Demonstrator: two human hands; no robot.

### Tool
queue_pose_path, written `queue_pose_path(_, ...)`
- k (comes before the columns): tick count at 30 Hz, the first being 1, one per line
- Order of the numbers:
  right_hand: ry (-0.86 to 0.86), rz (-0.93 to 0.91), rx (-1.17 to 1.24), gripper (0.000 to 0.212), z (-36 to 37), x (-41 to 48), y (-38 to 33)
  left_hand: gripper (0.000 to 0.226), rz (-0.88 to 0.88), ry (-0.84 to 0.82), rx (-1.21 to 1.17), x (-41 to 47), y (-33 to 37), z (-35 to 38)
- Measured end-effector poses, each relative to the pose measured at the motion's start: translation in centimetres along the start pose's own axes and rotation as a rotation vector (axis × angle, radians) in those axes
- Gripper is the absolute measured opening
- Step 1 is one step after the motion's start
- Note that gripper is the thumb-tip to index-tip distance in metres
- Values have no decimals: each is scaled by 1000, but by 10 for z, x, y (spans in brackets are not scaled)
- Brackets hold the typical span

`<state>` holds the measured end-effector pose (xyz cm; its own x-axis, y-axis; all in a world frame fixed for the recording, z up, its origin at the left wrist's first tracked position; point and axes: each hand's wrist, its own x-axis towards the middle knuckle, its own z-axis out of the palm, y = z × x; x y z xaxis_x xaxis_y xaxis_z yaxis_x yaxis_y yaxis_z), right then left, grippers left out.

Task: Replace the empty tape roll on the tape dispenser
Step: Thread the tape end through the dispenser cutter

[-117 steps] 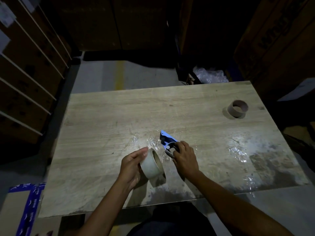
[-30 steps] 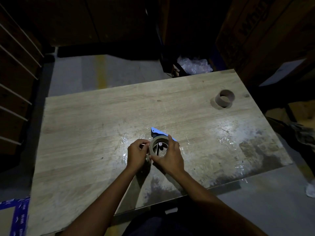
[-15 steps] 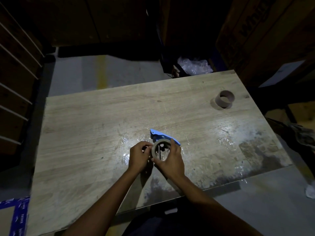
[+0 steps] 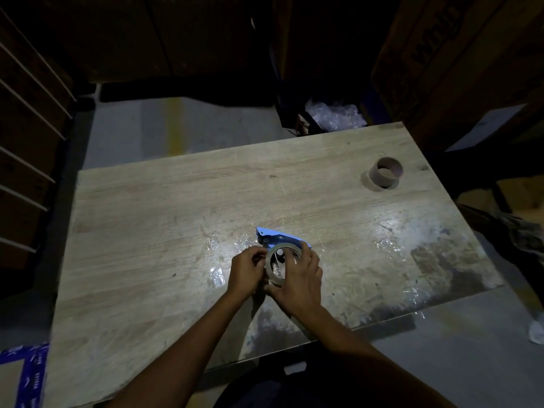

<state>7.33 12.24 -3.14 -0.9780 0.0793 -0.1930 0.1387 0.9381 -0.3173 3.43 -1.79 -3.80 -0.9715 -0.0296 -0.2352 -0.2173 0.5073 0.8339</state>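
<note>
A blue tape dispenser (image 4: 276,237) lies on the wooden table (image 4: 164,219), near the front middle. A roll of clear tape (image 4: 275,273) sits on the dispenser's hub, with the hub parts showing through its hole. My right hand (image 4: 300,281) wraps the roll from the right and below. My left hand (image 4: 245,270) pinches the roll's left rim; its fingertips are curled and hide what they touch. The empty brown cardboard core (image 4: 385,172) stands upright at the table's far right.
Crumpled scraps of clear tape (image 4: 216,276) stick to the table near my hands and further right (image 4: 388,245). Dark cardboard boxes (image 4: 441,54) rise behind the table. A bag of clear plastic (image 4: 335,116) sits beyond the far edge. Blue-taped cardboard (image 4: 32,375) lies at the lower left.
The roll went from my left hand onto the dispenser. Since one second ago both hands have stayed on the roll, shifting only slightly; the dispenser's blue body shows a little more.
</note>
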Motion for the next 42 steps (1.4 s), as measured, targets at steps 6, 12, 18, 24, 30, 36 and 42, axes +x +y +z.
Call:
queue_pose_path(6, -24, -122, -33, 75, -2, 16, 10, 25, -27, 2, 54, 6, 3, 6)
queue_pose_path(12, -192, -131, 5, 90, -15, 33, 15, 22, -27, 9, 85, 8, 5, 9)
queue_pose_path(18, -144, -145, 63, 70, -23, 47, 17, 16, -27, 27, 74, 14, 10, 11)
queue_pose_path(24, -323, -103, 387, 79, -43, 59, 42, 12, 46, 71, 18, 11, 20, 14)
queue_pose_path(30, -523, 101, 782, 37, -45, 42, 76, 12, 67, -56, 65, 6, 36, 27)
queue_pose_path(36, -364, -40, 576, 39, -64, 50, 82, 13, -35, -94, 87, 6, 40, 46)
queue_pose_path(42, -363, -280, 380, 25, -82, 88, 63, 17, -55, -53, 96, 6, 52, 51)
